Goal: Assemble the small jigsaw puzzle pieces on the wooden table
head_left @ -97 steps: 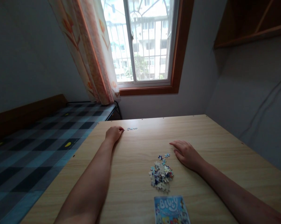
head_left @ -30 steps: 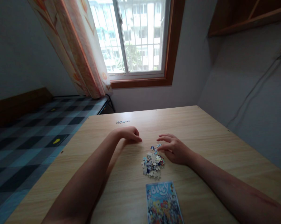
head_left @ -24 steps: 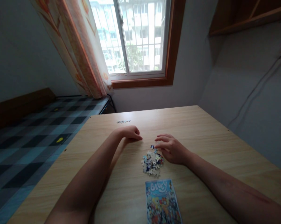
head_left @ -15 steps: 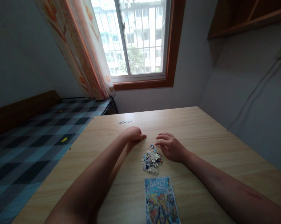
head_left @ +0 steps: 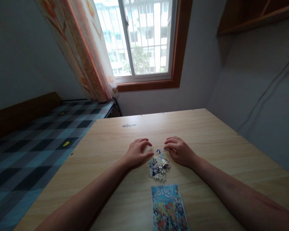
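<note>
A small heap of loose jigsaw pieces [head_left: 159, 166] lies on the light wooden table [head_left: 207, 134]. My left hand [head_left: 137, 152] rests palm down just left of the heap, fingers curled and apart, its thumb at the heap's edge. My right hand [head_left: 180, 151] rests on the other side, fingertips touching the pieces at the heap's far edge. Whether a piece is pinched there is too small to tell. A short row of joined pieces [head_left: 129, 125] lies far back on the table, away from both hands.
A colourful picture card [head_left: 169, 207] lies flat at the near edge, just below the heap. A bed with a checked blue cover [head_left: 38, 141] stands left of the table. Behind are a window [head_left: 142, 38], a curtain [head_left: 86, 51] and a wall shelf [head_left: 255, 16].
My left hand drew back from the far row of joined pieces to the heap's left side. My right hand closed in on the heap's far edge.
</note>
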A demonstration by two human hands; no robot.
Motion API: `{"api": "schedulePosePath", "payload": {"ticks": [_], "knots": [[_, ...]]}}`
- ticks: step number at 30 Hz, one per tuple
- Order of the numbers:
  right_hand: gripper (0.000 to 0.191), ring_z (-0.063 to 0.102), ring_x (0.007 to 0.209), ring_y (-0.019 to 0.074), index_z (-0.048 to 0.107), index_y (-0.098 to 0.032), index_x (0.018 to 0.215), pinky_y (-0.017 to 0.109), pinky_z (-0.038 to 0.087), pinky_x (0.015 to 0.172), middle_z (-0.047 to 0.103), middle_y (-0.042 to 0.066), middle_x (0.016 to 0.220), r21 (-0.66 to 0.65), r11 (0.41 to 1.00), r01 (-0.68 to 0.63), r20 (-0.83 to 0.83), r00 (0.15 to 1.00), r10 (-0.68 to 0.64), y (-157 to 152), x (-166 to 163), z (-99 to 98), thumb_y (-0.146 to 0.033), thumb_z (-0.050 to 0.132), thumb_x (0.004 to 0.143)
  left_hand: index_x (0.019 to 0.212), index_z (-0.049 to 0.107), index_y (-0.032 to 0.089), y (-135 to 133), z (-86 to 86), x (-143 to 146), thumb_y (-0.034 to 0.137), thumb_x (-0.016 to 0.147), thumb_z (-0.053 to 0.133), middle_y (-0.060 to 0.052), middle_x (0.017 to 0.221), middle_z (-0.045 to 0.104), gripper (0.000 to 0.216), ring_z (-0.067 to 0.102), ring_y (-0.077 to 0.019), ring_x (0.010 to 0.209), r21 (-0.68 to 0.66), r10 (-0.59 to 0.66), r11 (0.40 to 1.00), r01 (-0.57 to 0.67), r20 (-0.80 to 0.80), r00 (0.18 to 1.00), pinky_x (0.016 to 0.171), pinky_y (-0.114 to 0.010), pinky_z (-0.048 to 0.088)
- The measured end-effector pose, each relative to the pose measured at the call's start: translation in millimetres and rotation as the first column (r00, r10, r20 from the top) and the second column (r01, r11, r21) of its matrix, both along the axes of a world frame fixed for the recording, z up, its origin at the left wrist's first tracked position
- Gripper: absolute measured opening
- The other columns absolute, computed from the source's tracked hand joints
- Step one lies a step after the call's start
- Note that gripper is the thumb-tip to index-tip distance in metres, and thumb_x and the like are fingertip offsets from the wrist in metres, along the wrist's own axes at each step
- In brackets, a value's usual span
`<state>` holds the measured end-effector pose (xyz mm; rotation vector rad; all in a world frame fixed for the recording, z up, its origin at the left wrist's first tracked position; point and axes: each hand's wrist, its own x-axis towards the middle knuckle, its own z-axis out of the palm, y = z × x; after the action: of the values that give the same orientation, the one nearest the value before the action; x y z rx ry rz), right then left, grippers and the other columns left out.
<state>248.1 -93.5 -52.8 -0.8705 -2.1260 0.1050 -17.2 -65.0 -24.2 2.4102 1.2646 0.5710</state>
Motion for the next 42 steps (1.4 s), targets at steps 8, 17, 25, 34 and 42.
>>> {"api": "schedulePosePath", "payload": {"ticks": [8,17,25,34,42], "knots": [[0.03,0.063,0.106,0.0245,0.075,-0.024,0.092,0.046,0.052,0.094,0.072,0.007,0.1,-0.014,0.999,0.029,-0.031,0.999,-0.029,-1.9,5.2,1.6,-0.003,0.055,0.084,0.092,0.079,0.033,2.5,5.4,-16.9,0.042,0.077,0.079,-0.002,0.145,0.054,0.017,0.042,-0.0308,0.137,-0.162,-0.303,0.94,0.299,0.002,0.953,0.12,-0.058,0.015],[0.029,0.063,0.108,0.0252,0.074,-0.023,0.09,0.047,0.052,0.095,0.073,0.007,0.099,-0.002,0.999,0.041,-0.039,0.998,-0.041,-2.3,8.5,2.1,-0.003,0.053,0.085,0.092,0.079,0.035,-2.7,8.7,-13.6,0.037,0.076,0.081,-0.001,0.142,0.056,0.017,0.043,-0.0316,0.137,-0.135,-0.344,0.932,0.336,-0.042,0.938,0.119,-0.06,0.015],[0.031,0.064,0.105,0.0244,0.074,-0.023,0.088,0.046,0.054,0.092,0.073,0.007,0.098,-0.01,0.999,0.041,-0.078,0.996,-0.042,-0.5,8.8,-0.9,-0.001,0.053,0.082,0.082,0.077,0.025,3.0,3.0,-19.6,0.034,0.08,0.077,-0.006,0.138,0.059,0.009,0.047,-0.0281,0.133,-0.174,-0.326,0.924,0.34,0.104,0.94,0.117,-0.051,0.027],[0.031,0.065,0.104,0.0236,0.074,-0.024,0.087,0.044,0.053,0.093,0.073,0.005,0.097,-0.01,0.999,0.04,-0.089,0.995,-0.04,-0.5,8.3,-2.4,-0.002,0.053,0.082,0.07,0.073,0.019,20.2,-0.9,-30.8,0.029,0.079,0.073,-0.01,0.125,0.066,0.013,0.061,-0.0258,0.116,-0.098,0.127,0.989,-0.109,0.208,0.97,0.106,-0.042,0.043],[0.031,0.065,0.103,0.0242,0.073,-0.023,0.088,0.044,0.054,0.091,0.073,0.006,0.097,-0.008,0.999,0.04,-0.075,0.996,-0.04,-1.1,7.5,-3.0,-0.001,0.052,0.081,0.07,0.075,0.023,33.0,-7.1,-48.7,0.037,0.081,0.067,-0.007,0.118,0.071,0.019,0.057,-0.0297,0.118,0.141,0.507,0.855,-0.499,-0.023,0.862,0.105,-0.045,0.042]]}}
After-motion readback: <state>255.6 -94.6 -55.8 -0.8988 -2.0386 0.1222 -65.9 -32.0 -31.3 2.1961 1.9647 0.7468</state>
